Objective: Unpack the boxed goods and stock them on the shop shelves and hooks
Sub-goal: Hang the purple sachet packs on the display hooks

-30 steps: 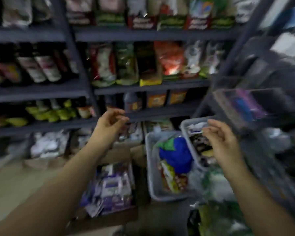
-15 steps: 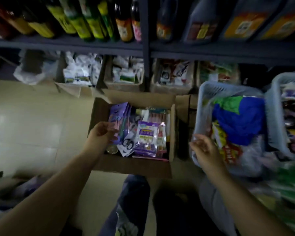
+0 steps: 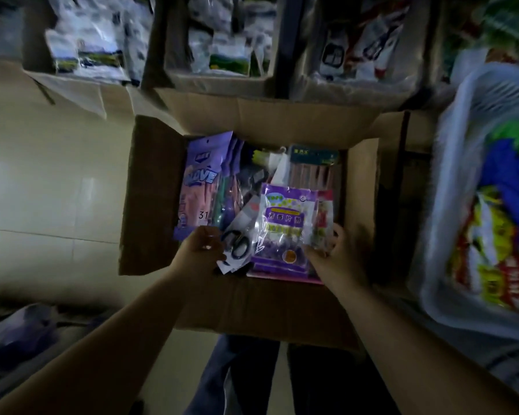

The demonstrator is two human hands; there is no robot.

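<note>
Down on the pale tiled floor (image 3: 42, 181), sitting with all four flaps spread: one open cardboard box (image 3: 150, 199), crammed with packaged goods standing on edge. Leaning at the box's left wall, a sheaf of purple glove packs (image 3: 197, 187), front one showing pink gloves, exact count unreadable. Reaching in at the near left, left hand (image 3: 200, 253), fingers curled together round the carded scissors (image 3: 237, 247), one pair with black loop handles. Lying beside it to the right, one clear sachet pack (image 3: 285, 226) with a purple label and purple contents. Standing behind that at the far wall, one dark-headed card of brownish sticks (image 3: 312, 172). Gripping at the sachet pack's lower right corner, right hand (image 3: 334, 259), thumb and fingers clamped on the edges there. Crowding the far right, one pale plastic basket (image 3: 450, 163) holding bright blue, green and yellow packets. Lining the top, three cardboard trays (image 3: 216, 82) of bagged stock.
</note>
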